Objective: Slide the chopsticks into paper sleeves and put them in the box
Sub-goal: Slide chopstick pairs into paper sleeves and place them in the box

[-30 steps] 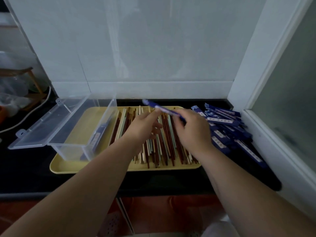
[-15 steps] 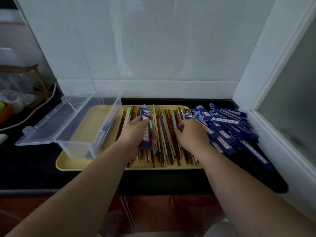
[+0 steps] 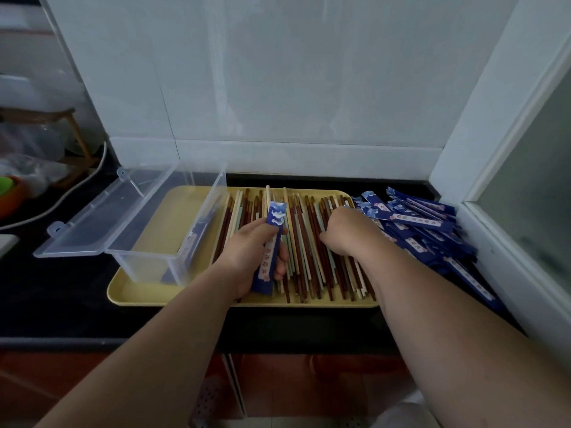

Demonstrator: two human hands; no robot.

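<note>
White tiles backed the black table. In the last second the paper sleeve had passed from my right hand to my left hand, whose fingers curled round it over the yellow tray. The right hand had dropped onto the loose chopsticks, and I could not tell whether it pinched any. I judged that loading the sleeve came next. The clear box stood open at the left, and spare sleeves crowded the right wrist.

A glossy white tiled wall rises at the far side of the black bench, in dim light. On the right stands a white window frame with a frosted pane — at far left, a wooden stand and a white cable. Reddish floor shows below the near edge.
</note>
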